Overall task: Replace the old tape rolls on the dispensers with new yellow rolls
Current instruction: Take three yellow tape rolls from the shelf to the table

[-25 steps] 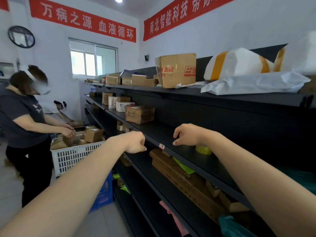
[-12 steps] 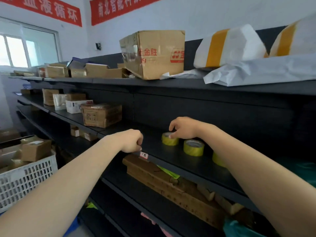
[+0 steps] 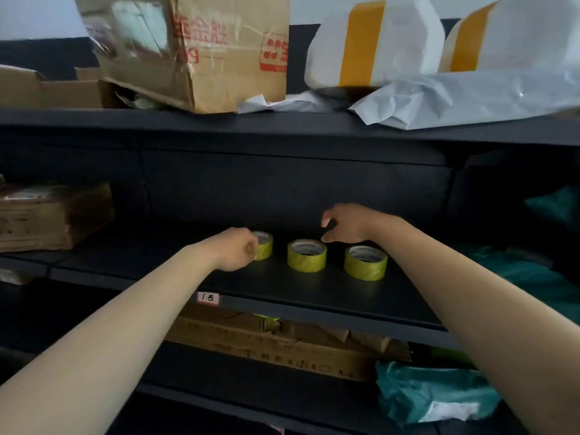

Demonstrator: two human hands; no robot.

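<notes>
Three yellow tape rolls lie flat in a row on the dark middle shelf (image 3: pixel 314 293): a left roll (image 3: pixel 264 248), a middle roll (image 3: pixel 307 255) and a right roll (image 3: pixel 365 262). My left hand (image 3: pixel 237 251) is curled in a loose fist, touching the left roll's near side and hiding part of it. My right hand (image 3: pixel 348 226) hovers just behind the middle and right rolls, fingers spread and curved, holding nothing. No dispenser is in view.
On the top shelf stand a worn cardboard box (image 3: pixel 194 48) and white parcels with orange stripes (image 3: pixel 373 42). A brown box (image 3: pixel 53 215) sits at the left of the middle shelf. Flat cartons (image 3: pixel 266 343) and teal bags (image 3: pixel 433 394) fill the lower shelves.
The view has swung right and closer to the shelf. All three rolls now show. My right hand has lifted off the left roll and moved right; my left hand has reached that roll.
</notes>
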